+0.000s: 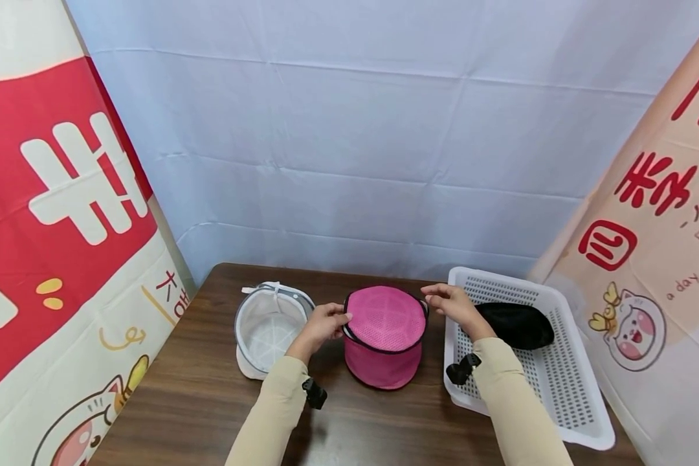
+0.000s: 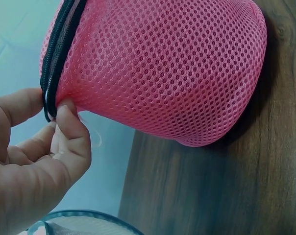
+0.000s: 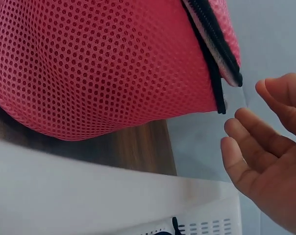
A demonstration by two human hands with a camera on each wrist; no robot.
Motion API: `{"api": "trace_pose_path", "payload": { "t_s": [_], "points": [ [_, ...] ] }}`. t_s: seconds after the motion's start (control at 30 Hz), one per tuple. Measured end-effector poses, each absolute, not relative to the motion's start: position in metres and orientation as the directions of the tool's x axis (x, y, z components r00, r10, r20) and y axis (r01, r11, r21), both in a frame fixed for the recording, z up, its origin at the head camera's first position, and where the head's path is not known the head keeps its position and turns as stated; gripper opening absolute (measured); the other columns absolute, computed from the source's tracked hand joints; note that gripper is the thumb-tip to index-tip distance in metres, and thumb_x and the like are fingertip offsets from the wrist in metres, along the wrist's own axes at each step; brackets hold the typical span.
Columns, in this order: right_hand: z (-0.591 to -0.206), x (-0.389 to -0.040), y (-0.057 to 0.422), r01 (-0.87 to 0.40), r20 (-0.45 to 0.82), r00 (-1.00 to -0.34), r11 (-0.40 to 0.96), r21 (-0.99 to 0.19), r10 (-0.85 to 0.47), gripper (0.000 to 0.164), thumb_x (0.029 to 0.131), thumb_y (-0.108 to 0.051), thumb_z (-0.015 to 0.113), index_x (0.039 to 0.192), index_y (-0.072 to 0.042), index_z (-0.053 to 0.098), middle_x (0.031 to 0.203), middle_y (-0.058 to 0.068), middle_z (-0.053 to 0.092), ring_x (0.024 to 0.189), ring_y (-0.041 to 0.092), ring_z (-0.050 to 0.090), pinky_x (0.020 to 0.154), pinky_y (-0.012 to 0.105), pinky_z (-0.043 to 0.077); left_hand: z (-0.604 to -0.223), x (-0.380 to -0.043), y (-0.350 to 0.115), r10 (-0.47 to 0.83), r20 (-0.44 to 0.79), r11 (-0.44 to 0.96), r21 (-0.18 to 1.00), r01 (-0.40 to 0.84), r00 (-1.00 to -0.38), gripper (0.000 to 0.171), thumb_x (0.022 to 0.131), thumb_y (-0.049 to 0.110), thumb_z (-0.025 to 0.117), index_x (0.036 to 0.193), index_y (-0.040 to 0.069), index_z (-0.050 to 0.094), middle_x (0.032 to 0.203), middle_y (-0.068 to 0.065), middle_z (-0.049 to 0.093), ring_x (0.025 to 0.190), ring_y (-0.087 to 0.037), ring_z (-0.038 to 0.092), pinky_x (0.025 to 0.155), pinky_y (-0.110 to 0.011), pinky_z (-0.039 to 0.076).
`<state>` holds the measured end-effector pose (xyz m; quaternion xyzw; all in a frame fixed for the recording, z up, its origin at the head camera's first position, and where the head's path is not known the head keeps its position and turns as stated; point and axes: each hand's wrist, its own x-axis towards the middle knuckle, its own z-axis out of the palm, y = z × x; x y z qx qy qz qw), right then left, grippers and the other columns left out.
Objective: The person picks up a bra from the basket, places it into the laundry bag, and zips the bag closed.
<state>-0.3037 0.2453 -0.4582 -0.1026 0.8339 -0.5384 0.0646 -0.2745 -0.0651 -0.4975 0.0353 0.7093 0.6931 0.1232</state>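
Squarely between hands (image 1: 321,327) (image 1: 451,304) — pink mesh bag (image 1: 383,369) — left pinching rim (image 2: 61,44).

Bag (image 1: 383,318) left of basket (image 1: 565,395)

From the head we look forward and down over the worktop (image 1: 192,382) to the pale backdrop (image 1: 349,142). Each wrist view, rolled sideways, brings us close to its own side of the pink mesh bag (image 1: 383,323), which all three share; head and right wrist also share the white basket (image 3: 79,188).
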Motion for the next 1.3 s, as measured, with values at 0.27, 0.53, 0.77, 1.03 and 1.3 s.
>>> {"api": "trace_pose_path", "payload": {
  "t_s": [0.27, 0.53, 0.77, 1.03, 1.3],
  "points": [
    [-0.469, -0.313, 0.24, -0.03, -0.052, -0.973, 0.344, -0.938, -0.225, 0.04, 0.095, -0.011, 0.049, 0.131, 0.007, 0.046, 0.131, 0.026, 0.046, 0.118, 0.038, 0.045, 0.092, 0.052, 0.039, -0.496, -0.275, -0.069, 0.215, -0.128, 0.073, 0.991, -0.114, -0.968, 0.032, 0.09, 0.01, 0.059, 0.115, -0.009, 0.055, 0.083, -0.006, 0.058, 0.063, -0.014, 0.052, 0.058, -0.027, 0.047],
    [-0.483, -0.322, 0.231, 0.011, -0.082, -0.972, 0.308, -0.951, -0.218, 0.041, 0.098, -0.008, 0.04, 0.135, 0.008, 0.04, 0.137, 0.027, 0.038, 0.126, 0.039, 0.035, 0.097, 0.05, 0.035, -0.495, -0.275, -0.07, 0.224, -0.119, 0.091, 0.991, -0.101, -0.967, 0.033, 0.089, 0.009, 0.06, 0.115, -0.01, 0.054, 0.085, -0.007, 0.059, 0.062, -0.014, 0.053, 0.057, -0.026, 0.047],
    [-0.491, -0.32, 0.216, 0.004, -0.077, -0.977, 0.337, -0.941, -0.201, 0.039, 0.098, -0.006, 0.037, 0.134, 0.007, 0.042, 0.133, 0.027, 0.043, 0.116, 0.032, 0.047, 0.087, 0.036, 0.044, -0.494, -0.274, -0.069, 0.221, -0.129, 0.108, 0.988, -0.107, -0.967, 0.03, 0.089, 0.01, 0.06, 0.113, -0.009, 0.056, 0.083, -0.006, 0.06, 0.062, -0.014, 0.054, 0.059, -0.029, 0.047],
    [-0.496, -0.315, 0.214, -0.009, -0.011, -0.998, 0.334, -0.942, -0.058, 0.032, 0.091, -0.003, 0.054, 0.12, 0.009, 0.057, 0.114, 0.023, 0.059, 0.091, 0.018, 0.059, 0.072, 0.027, 0.048, -0.496, -0.273, -0.069, 0.217, -0.128, 0.127, 0.987, -0.102, -0.968, 0.033, 0.09, 0.011, 0.06, 0.116, -0.008, 0.056, 0.081, -0.006, 0.06, 0.061, -0.013, 0.054, 0.056, -0.027, 0.045],
    [-0.496, -0.318, 0.211, 0.016, 0.002, -0.991, 0.126, -0.992, 0.137, 0.029, 0.083, -0.005, 0.068, 0.106, 0.013, 0.063, 0.087, 0.008, 0.067, 0.075, 0.008, 0.062, 0.066, 0.023, 0.05, -0.492, -0.27, -0.068, 0.214, -0.122, 0.136, 0.986, -0.094, -0.969, 0.033, 0.09, 0.012, 0.06, 0.115, -0.008, 0.056, 0.082, -0.006, 0.06, 0.062, -0.013, 0.054, 0.057, -0.03, 0.047]
  ]
}}
